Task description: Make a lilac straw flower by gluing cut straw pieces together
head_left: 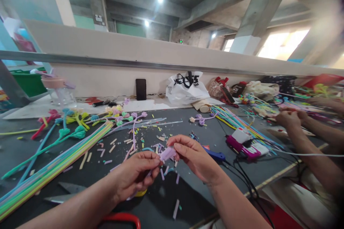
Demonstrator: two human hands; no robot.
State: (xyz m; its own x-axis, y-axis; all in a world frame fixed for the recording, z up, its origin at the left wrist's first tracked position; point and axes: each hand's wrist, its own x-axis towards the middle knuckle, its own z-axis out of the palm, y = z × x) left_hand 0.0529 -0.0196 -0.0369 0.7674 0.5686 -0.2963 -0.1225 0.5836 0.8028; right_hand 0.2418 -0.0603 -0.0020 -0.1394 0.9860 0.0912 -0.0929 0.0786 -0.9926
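Observation:
Between my two hands is a small fuzzy lilac piece point(168, 154), made of pipe cleaner. The fingertips of my left hand point(141, 171) pinch its left end. Thumb and fingers of my right hand point(192, 154) close on its right side. Cut pipe-cleaner bits point(113, 148) in lilac, yellow and cream lie scattered on the dark table around my hands. Scissors point(68, 191) lie partly hidden under my left forearm, with a red handle point(122, 218) at the bottom edge.
Left are long pastel pipe cleaners point(67, 150) and finished flower stems point(64, 132). A purple glue gun point(243, 148) with cords lies right. At the back stand a phone point(141, 89), a white bag point(185, 89) and a bottle point(57, 89). Another person's hands point(290, 118) work at far right.

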